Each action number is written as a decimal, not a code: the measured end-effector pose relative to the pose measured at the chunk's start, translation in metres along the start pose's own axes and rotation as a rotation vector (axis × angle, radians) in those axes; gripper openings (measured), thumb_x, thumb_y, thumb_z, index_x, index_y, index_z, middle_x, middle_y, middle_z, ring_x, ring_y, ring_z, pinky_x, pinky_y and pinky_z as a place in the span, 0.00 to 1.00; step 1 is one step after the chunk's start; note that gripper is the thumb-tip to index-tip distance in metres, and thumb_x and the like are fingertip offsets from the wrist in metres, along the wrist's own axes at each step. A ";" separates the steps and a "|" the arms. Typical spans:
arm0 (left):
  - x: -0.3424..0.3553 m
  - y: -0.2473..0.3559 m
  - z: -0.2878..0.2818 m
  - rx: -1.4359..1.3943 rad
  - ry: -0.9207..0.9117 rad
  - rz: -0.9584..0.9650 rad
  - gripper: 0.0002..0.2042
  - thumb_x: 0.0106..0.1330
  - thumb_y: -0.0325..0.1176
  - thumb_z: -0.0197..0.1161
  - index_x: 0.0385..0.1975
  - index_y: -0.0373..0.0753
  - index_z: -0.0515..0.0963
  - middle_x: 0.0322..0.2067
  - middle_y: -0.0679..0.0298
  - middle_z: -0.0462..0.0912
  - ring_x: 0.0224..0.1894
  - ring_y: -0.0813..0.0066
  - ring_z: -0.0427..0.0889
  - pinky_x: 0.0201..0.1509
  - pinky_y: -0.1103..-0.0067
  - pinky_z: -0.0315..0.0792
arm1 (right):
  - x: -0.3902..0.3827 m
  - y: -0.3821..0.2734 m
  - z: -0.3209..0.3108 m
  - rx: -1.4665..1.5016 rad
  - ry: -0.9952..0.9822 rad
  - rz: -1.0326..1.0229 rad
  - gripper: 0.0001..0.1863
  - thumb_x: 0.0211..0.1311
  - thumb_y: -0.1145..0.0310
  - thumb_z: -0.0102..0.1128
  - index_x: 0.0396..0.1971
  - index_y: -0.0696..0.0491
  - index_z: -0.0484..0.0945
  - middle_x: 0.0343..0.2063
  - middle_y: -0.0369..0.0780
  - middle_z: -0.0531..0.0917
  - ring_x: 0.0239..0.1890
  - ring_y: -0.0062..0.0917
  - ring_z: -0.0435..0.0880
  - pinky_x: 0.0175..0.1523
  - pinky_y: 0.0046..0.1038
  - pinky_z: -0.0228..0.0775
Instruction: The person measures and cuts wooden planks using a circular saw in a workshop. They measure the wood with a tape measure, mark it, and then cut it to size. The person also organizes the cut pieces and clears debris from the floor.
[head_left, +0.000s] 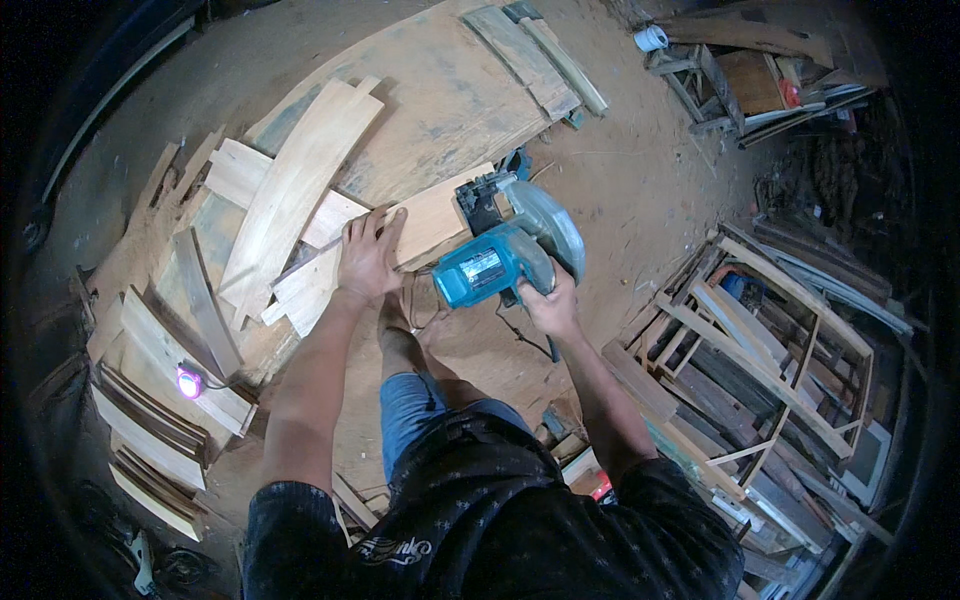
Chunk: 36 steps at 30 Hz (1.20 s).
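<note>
A teal circular saw (482, 264) with a grey blade guard sits at the end of a light wooden board (437, 213). Round the saw's rear handle, my right hand (552, 303) is closed. My left hand (370, 252) lies with its fingers spread on the board, just left of the saw. The board rests over the edge of a large worn plywood sheet (420, 110). Beside my left hand are a long pale plank (300, 190) and shorter pieces stacked under it. The blade itself is hidden by the guard and the board.
Narrow boards (525, 60) lie at the sheet's far end. A pink tape measure (189, 381) sits on planks at the left. Wooden frames (770, 390) and scrap timber are piled at the right. A small wooden stand (745, 85) is at the far right.
</note>
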<state>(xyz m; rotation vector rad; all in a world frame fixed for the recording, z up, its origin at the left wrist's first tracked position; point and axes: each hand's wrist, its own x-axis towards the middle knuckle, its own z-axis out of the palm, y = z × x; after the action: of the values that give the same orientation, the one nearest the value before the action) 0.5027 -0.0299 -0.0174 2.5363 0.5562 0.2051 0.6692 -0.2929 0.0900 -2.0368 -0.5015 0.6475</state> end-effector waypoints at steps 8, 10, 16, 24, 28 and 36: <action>-0.001 -0.003 0.001 0.018 0.017 0.040 0.45 0.44 0.36 0.70 0.71 0.45 0.67 0.64 0.50 0.69 0.63 0.49 0.67 0.71 0.57 0.58 | 0.015 -0.012 0.015 0.018 -0.014 0.032 0.14 0.60 0.74 0.64 0.45 0.59 0.80 0.34 0.35 0.84 0.37 0.18 0.80 0.45 0.25 0.73; -0.004 -0.011 0.008 0.140 -0.003 0.059 0.52 0.38 0.43 0.78 0.72 0.46 0.65 0.64 0.51 0.68 0.64 0.50 0.67 0.72 0.57 0.56 | 0.019 -0.021 0.020 0.062 -0.011 0.056 0.13 0.60 0.74 0.64 0.45 0.59 0.80 0.34 0.35 0.84 0.37 0.17 0.80 0.45 0.25 0.73; 0.001 -0.003 -0.005 -0.058 -0.027 0.038 0.53 0.36 0.43 0.79 0.72 0.46 0.64 0.65 0.50 0.67 0.64 0.49 0.66 0.72 0.56 0.55 | 0.028 -0.009 0.022 0.037 0.001 -0.025 0.12 0.59 0.73 0.65 0.43 0.59 0.80 0.32 0.35 0.84 0.36 0.17 0.80 0.44 0.26 0.74; 0.003 -0.005 0.000 -0.058 -0.026 0.033 0.55 0.33 0.47 0.81 0.71 0.47 0.65 0.65 0.52 0.65 0.64 0.49 0.66 0.71 0.55 0.55 | 0.041 -0.019 0.024 -0.020 -0.011 -0.002 0.12 0.58 0.73 0.65 0.41 0.59 0.80 0.31 0.36 0.84 0.34 0.17 0.79 0.42 0.26 0.74; 0.004 -0.003 0.000 -0.036 -0.062 0.019 0.57 0.32 0.49 0.81 0.72 0.47 0.65 0.66 0.52 0.65 0.65 0.49 0.65 0.72 0.54 0.55 | 0.050 -0.025 0.026 -0.043 -0.009 -0.030 0.13 0.57 0.73 0.66 0.42 0.59 0.80 0.31 0.36 0.84 0.34 0.18 0.79 0.41 0.26 0.73; -0.010 0.005 -0.007 -0.085 0.050 -0.077 0.54 0.38 0.51 0.79 0.72 0.42 0.64 0.64 0.46 0.66 0.66 0.44 0.63 0.71 0.52 0.56 | 0.020 -0.047 0.008 -0.027 0.104 -0.086 0.22 0.57 0.72 0.68 0.52 0.62 0.80 0.45 0.43 0.88 0.46 0.24 0.85 0.56 0.31 0.75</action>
<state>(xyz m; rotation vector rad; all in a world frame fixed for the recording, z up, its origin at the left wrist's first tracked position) 0.4939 -0.0347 -0.0097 2.4280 0.6495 0.2589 0.6751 -0.2524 0.1218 -2.0500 -0.5363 0.4829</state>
